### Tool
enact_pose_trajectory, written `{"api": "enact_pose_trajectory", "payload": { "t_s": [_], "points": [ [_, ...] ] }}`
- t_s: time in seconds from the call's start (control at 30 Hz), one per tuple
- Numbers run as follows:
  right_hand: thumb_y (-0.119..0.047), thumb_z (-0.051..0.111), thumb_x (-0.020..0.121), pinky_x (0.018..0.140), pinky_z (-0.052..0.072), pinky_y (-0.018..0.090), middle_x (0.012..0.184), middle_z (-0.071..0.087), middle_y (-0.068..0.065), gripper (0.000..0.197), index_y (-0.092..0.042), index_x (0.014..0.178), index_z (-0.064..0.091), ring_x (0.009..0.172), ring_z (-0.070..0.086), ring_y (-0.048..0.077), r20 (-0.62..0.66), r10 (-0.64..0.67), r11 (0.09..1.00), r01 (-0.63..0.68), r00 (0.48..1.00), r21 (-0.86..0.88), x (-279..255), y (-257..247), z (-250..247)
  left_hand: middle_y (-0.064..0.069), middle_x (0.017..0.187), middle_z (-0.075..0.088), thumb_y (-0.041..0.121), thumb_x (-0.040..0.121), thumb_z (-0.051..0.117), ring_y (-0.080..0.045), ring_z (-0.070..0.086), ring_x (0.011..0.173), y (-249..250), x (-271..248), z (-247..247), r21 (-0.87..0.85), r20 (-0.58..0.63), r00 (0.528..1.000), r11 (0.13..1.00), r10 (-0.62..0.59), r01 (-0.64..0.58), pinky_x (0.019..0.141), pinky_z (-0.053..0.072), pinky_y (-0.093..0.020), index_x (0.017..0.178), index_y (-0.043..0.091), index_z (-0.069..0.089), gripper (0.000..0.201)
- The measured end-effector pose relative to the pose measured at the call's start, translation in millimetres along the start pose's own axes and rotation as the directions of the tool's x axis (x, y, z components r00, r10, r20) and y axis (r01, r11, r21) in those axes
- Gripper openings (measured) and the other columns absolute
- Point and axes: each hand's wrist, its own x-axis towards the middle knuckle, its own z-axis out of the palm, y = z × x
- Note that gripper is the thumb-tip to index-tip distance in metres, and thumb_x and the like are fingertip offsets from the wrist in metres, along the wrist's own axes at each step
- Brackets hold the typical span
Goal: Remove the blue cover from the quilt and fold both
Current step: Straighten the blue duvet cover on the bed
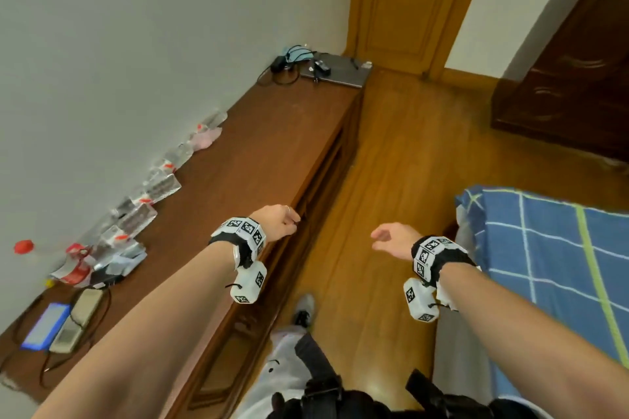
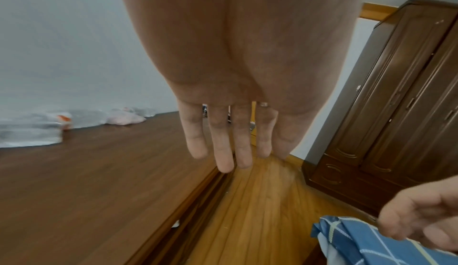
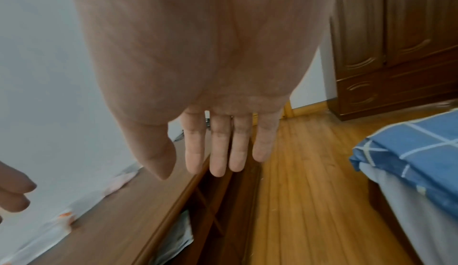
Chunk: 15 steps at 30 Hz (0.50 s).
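Observation:
The blue checked cover (image 1: 551, 255) lies on the bed at the right, its corner also showing in the left wrist view (image 2: 352, 238) and the right wrist view (image 3: 418, 151). The quilt itself is hidden under it. My left hand (image 1: 284, 219) hangs in the air over the edge of the long wooden cabinet, fingers (image 2: 224, 151) straight and holding nothing. My right hand (image 1: 388, 238) floats above the floor, left of the bed corner, fingers (image 3: 218, 155) straight and empty. Neither hand touches the cover.
A long brown cabinet (image 1: 245, 160) runs along the left wall, with plastic packets (image 1: 153, 194), a laptop (image 1: 337, 73) and chargers on it. A dark wardrobe (image 1: 571, 78) stands at the back right, beside a wooden door (image 1: 408, 3). A wooden floor strip (image 1: 391, 180) runs between cabinet and bed.

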Motion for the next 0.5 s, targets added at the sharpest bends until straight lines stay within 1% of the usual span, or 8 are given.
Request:
{"api": "enact_pose_trajectory", "payload": {
  "t_s": [0.1, 0.17, 0.23, 0.33, 0.43, 0.5],
  "points": [
    [-0.035, 0.065, 0.092, 0.100, 0.045, 0.033, 0.120, 0.061, -0.009, 0.032, -0.025, 0.122, 0.061, 0.113, 0.057, 0.011, -0.029, 0.098, 0.995, -0.097, 0.995, 0.034, 57.4, 38.4, -52.2, 0.008, 0.119, 0.064, 0.030, 0.095, 0.057, -0.013, 0.060, 0.111, 21.7, 110.8, -37.8, -0.024, 0.073, 0.994, 0.997, 0.079, -0.077, 0.101, 0.047, -0.035, 0.127, 0.026, 0.058, 0.033],
    [-0.036, 0.063, 0.092, 0.101, 0.045, 0.034, 0.120, 0.061, -0.009, 0.032, -0.026, 0.122, 0.060, 0.113, 0.057, 0.012, -0.067, 0.177, 0.983, -0.173, 0.982, 0.066, 95.1, 65.1, -92.3, 0.009, 0.121, 0.063, 0.031, 0.094, 0.059, -0.010, 0.059, 0.110, 46.3, 190.8, -66.6, 0.002, 0.110, 0.984, 0.990, 0.142, -0.143, 0.100, 0.045, -0.031, 0.127, 0.027, 0.058, 0.033],
    [-0.037, 0.062, 0.092, 0.102, 0.046, 0.035, 0.120, 0.060, -0.009, 0.033, -0.027, 0.123, 0.060, 0.114, 0.057, 0.013, -0.106, 0.270, 0.959, -0.258, 0.957, 0.118, 126.6, 90.0, -134.5, 0.010, 0.122, 0.062, 0.033, 0.094, 0.059, -0.008, 0.057, 0.109, 79.4, 265.5, -98.3, 0.040, 0.154, 0.967, 0.976, 0.204, -0.213, 0.097, 0.042, -0.027, 0.127, 0.029, 0.057, 0.034],
    [-0.036, 0.062, 0.091, 0.103, 0.046, 0.037, 0.118, 0.059, -0.009, 0.034, -0.026, 0.123, 0.059, 0.115, 0.057, 0.014, -0.126, 0.389, 0.911, -0.361, 0.912, 0.199, 162.9, 120.8, -199.5, 0.009, 0.124, 0.062, 0.033, 0.093, 0.059, -0.007, 0.057, 0.108, 144.9, 370.4, -148.8, 0.117, 0.224, 0.927, 0.936, 0.301, -0.332, 0.093, 0.042, -0.024, 0.126, 0.030, 0.057, 0.033],
    [-0.036, 0.061, 0.091, 0.100, 0.046, 0.032, 0.122, 0.061, -0.004, 0.036, -0.025, 0.125, 0.060, 0.114, 0.058, 0.017, -0.174, 0.502, 0.850, -0.446, 0.847, 0.280, 190.2, 148.1, -260.7, 0.006, 0.127, 0.061, 0.032, 0.094, 0.056, -0.012, 0.057, 0.112, 221.3, 457.2, -188.4, 0.204, 0.264, 0.872, 0.860, 0.412, -0.468, 0.098, 0.046, -0.030, 0.126, 0.028, 0.058, 0.032],
    [-0.034, 0.059, 0.092, 0.098, 0.045, 0.030, 0.124, 0.061, -0.001, 0.036, -0.023, 0.126, 0.061, 0.115, 0.057, 0.020, -0.179, 0.545, 0.819, -0.475, 0.819, 0.321, 204.3, 164.8, -292.4, 0.008, 0.128, 0.060, 0.033, 0.095, 0.056, -0.012, 0.057, 0.114, 270.3, 501.0, -202.6, 0.248, 0.302, 0.833, 0.805, 0.464, -0.539, 0.100, 0.047, -0.034, 0.129, 0.028, 0.056, 0.034]
  ]
}}
